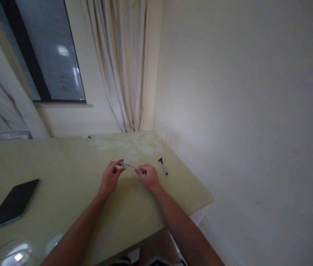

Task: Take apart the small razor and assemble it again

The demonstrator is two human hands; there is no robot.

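Observation:
My left hand (pixel 111 178) is closed, pinching a small razor cartridge (pixel 123 163) between thumb and fingers. The cartridge is held upright above the table, with light and dark stripes on its face. In my right hand (pixel 148 175), fingers closed, is a thin stick-like brush (pixel 130 166) pointing left. Its tip is close to the cartridge; whether the two touch I cannot tell. A razor handle (pixel 163 167), grey with a black T-shaped top, lies on the table just right of my right hand.
The pale green table (pixel 70 162) has a rounded right corner near the wall. A dark tablet (pixel 12 203) lies at the left, and a tiny black piece (pixel 89 137) is by the back edge. Behind are a curtain (pixel 123 66) and a window (pixel 54 48).

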